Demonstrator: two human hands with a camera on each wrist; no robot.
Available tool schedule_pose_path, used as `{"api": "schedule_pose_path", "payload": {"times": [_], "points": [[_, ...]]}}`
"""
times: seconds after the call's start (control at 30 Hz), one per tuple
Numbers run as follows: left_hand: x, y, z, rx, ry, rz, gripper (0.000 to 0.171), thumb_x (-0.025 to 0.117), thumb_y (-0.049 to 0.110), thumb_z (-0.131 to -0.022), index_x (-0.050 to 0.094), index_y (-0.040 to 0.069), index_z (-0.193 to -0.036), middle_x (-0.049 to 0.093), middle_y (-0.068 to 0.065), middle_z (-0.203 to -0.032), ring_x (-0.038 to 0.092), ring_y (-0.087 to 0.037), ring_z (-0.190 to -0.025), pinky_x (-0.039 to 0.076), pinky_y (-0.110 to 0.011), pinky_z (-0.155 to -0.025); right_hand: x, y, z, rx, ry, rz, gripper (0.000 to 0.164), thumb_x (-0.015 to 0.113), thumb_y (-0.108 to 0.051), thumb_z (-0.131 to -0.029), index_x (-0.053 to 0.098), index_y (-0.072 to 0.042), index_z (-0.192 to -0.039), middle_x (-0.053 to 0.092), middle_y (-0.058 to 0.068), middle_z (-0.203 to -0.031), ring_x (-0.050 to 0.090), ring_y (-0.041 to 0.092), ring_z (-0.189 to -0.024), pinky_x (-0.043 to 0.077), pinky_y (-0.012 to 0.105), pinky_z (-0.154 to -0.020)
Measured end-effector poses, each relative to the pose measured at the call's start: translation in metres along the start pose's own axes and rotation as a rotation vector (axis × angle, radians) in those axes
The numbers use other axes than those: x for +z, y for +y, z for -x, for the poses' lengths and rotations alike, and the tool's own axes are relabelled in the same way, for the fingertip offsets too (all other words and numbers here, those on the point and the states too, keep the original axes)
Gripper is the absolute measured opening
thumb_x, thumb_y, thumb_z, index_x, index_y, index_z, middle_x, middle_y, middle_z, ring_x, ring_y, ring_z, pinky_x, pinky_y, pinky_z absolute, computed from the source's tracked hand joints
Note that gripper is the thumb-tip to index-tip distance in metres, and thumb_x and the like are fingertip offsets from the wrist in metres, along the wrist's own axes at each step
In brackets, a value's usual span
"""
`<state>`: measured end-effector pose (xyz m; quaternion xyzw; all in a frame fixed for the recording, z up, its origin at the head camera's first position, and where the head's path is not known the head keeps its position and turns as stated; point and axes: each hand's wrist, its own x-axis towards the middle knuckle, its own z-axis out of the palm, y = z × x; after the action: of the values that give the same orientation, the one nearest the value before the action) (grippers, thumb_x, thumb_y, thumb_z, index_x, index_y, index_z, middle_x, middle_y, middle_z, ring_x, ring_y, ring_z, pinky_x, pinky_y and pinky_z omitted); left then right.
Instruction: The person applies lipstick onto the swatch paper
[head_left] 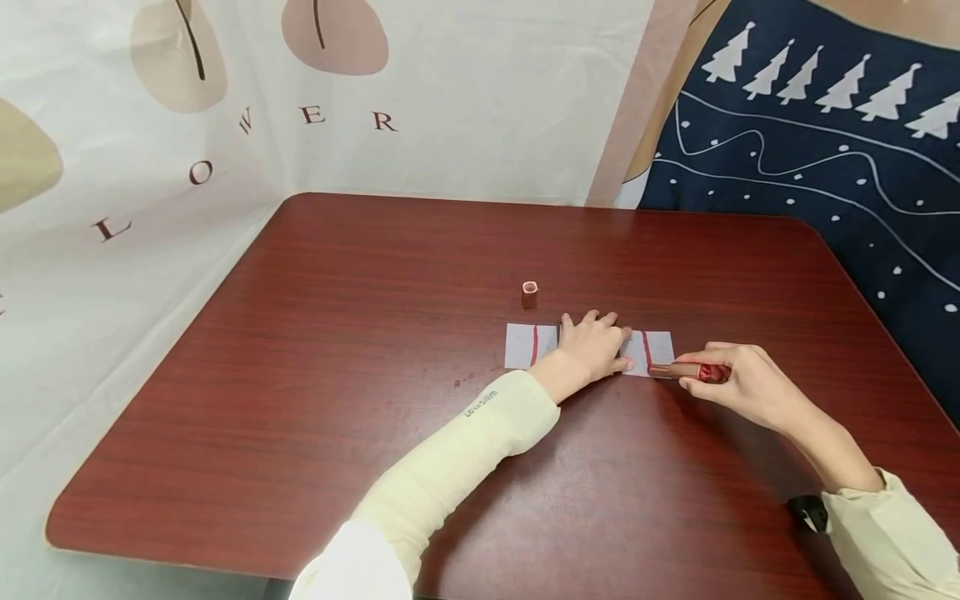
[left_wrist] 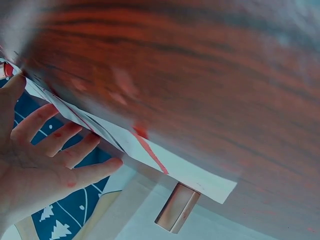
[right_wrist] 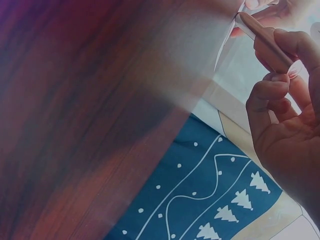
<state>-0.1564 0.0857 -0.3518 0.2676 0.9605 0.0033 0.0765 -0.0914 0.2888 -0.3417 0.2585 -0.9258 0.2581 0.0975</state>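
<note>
My left hand (head_left: 592, 348) rests on white paper with its fingers spread. Left of the hand, a stretch of paper (head_left: 517, 348) bears a red line. To its right, another stretch of paper (head_left: 662, 346) carries a second red line. My hand covers the middle, so I cannot tell whether this is one strip. Between thumb and fingers, my right hand (head_left: 750, 387) pinches a rose-gold lipstick (head_left: 675, 372), its tip end at the red line on the right. Farther back stands the lipstick's cap (head_left: 529, 294), also visible in the left wrist view (left_wrist: 177, 207).
Everything lies on a dark red wood-grain table (head_left: 337, 333) with rounded corners. Small red smudges (head_left: 465, 379) mark the tabletop left of the paper. A white printed cloth (head_left: 480, 100) hangs behind, and a navy cloth with white trees (head_left: 810, 150) hangs at the right.
</note>
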Motion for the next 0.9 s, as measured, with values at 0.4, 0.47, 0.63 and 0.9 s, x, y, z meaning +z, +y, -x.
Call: {"api": "schedule_pose_path", "payload": {"times": [0.4, 0.47, 0.63, 0.9], "points": [[-0.0020, 0.0001, 0.0020, 0.000, -0.003, 0.000, 0.052, 0.053, 0.053, -0.089, 0.048, 0.034, -0.137, 0.036, 0.005, -0.146, 0.030, -0.020, -0.133, 0.026, -0.054, -0.101, 0.0005, -0.0017, -0.0005, -0.004, 0.002, -0.006, 0.024, 0.078, -0.005, -0.070, 0.073, -0.002, -0.093, 0.044, -0.011, -0.060, 0.037, 0.004, -0.053, 0.031, 0.021, -0.044], [-0.0024, 0.0009, 0.0014, 0.004, 0.003, 0.000, 0.051, 0.053, 0.053, -0.089, 0.048, 0.034, -0.136, 0.036, 0.005, -0.146, 0.030, -0.020, -0.133, 0.026, -0.054, -0.102, 0.0001, -0.0013, 0.0004, -0.010, 0.008, -0.006, 0.023, 0.078, -0.005, -0.070, 0.073, -0.003, -0.093, 0.044, -0.010, -0.060, 0.035, 0.002, -0.051, 0.031, 0.020, -0.043], [-0.0010, 0.0013, 0.0015, 0.004, 0.002, 0.004, 0.051, 0.053, 0.052, -0.089, 0.048, 0.034, -0.137, 0.036, 0.005, -0.146, 0.030, -0.021, -0.133, 0.026, -0.054, -0.101, 0.0007, -0.0012, 0.0018, -0.013, 0.010, -0.006, 0.023, 0.079, -0.005, -0.069, 0.073, -0.003, -0.092, 0.043, -0.011, -0.060, 0.039, 0.005, -0.053, 0.032, 0.020, -0.044], [-0.0006, 0.0000, 0.0020, -0.001, 0.005, 0.013, 0.052, 0.054, 0.052, -0.089, 0.047, 0.033, -0.137, 0.036, 0.005, -0.146, 0.030, -0.021, -0.134, 0.026, -0.055, -0.101, 0.0013, -0.0007, 0.0003, -0.017, 0.005, -0.011, 0.023, 0.079, -0.007, -0.070, 0.073, -0.003, -0.093, 0.040, -0.018, -0.052, 0.053, 0.019, -0.067, 0.035, 0.022, -0.050]]}}
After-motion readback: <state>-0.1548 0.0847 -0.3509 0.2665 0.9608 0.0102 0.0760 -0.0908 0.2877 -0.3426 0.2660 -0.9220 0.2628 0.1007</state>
